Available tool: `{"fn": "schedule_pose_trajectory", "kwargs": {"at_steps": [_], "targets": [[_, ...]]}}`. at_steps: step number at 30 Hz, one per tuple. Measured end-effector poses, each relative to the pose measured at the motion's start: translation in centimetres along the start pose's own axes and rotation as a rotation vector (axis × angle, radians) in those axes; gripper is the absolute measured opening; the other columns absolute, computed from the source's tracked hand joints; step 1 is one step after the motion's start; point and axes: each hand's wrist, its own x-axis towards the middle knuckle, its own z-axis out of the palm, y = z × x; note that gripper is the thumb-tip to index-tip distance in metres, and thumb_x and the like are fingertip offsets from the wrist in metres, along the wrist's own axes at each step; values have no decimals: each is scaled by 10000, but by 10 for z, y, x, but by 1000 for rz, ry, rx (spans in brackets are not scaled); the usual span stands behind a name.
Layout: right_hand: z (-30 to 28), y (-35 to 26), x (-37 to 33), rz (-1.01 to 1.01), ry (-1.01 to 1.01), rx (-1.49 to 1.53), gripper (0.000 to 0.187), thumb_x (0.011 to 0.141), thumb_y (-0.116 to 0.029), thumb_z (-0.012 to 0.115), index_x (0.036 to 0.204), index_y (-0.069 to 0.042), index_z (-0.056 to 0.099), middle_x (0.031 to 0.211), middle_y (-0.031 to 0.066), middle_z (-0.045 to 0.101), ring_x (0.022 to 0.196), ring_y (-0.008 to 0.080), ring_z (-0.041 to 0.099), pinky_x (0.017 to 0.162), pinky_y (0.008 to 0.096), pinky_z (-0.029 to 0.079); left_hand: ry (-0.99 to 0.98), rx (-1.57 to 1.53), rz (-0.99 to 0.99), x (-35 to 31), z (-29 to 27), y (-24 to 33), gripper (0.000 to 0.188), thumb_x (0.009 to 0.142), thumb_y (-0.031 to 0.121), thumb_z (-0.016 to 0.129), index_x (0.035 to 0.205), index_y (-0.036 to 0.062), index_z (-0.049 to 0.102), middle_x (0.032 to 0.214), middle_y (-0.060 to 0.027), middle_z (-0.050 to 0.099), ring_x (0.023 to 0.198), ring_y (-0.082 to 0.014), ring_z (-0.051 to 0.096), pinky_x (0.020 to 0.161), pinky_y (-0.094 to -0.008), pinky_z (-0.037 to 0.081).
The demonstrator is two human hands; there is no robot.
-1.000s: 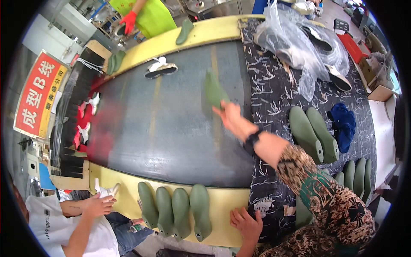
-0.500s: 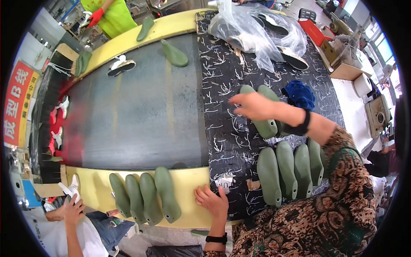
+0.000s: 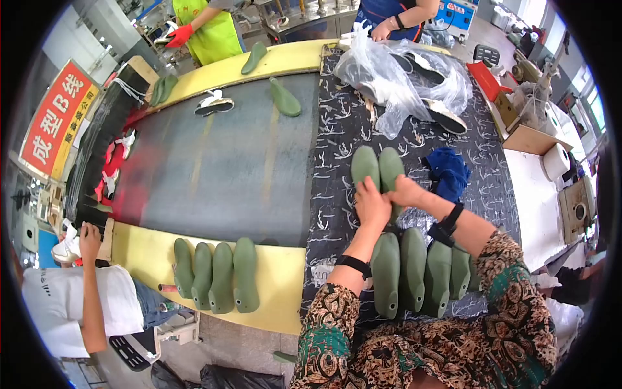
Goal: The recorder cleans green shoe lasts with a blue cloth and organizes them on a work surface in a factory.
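Note:
Two green shoe lasts lie side by side on the black, white-marked tabletop, toes pointing away from me. My left hand [image 3: 372,206] is closed over the near part of the left shoe last [image 3: 365,165]. Right beside it, my right hand [image 3: 406,192] closes on the right shoe last [image 3: 391,163]. The hands nearly touch, and they hide the heel ends. Nearer to me, under my forearms, stretches a row of several more green lasts [image 3: 386,272]. A crumpled blue cloth [image 3: 448,174] rests just right of my right hand.
Left of the black top runs a grey conveyor belt [image 3: 227,175] carrying a shoe [image 3: 214,104] and a last [image 3: 285,98]. Several lasts [image 3: 245,275] line the near yellow ledge [image 3: 282,272]. Plastic-bagged shoes [image 3: 402,81] sit at the far end. Co-workers stand left and beyond.
My left hand has left the yellow ledge and taken hold of the left last. My right hand has come down onto the right last. The whole view has shifted a little.

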Motion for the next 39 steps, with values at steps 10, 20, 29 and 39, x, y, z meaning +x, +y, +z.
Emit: {"fn": "schedule_pose_trajectory", "kwargs": {"at_steps": [10,20,29,39], "targets": [[43,-25,-57,-138,-356,-7,685,809,-485,542,710,193,558,760,276,596,477,293,614,481,340,531,-55,104,-51,-87,-61,-61,640,743,32,601,1305,3,295,1208,-279,456,1101,-434,467,907,-449,401],[74,-69,-23,-462,-179,-95,413,797,-381,540,815,16,650,837,210,653,742,355,644,716,416,521,157,193,-280,-204,-157,-101,569,737,-16,577,1265,3,363,1159,-259,471,1067,-439,467,900,-457,380],[120,-83,7,-422,8,-396,620,749,-455,616,1174,-11,535,1195,231,481,1171,403,385,938,452,413,149,-34,-240,-180,-90,-84,445,869,289,546,1130,-69,508,1036,-302,564,956,-450,544,817,-456,439],[67,-27,23,-164,-599,236,522,682,-495,718,680,19,632,610,43,540,439,147,438,375,288,315,125,-567,-221,-183,-113,-103,427,755,74,699,1138,-27,539,964,-103,640,830,-121,585,760,-275,475]]}}
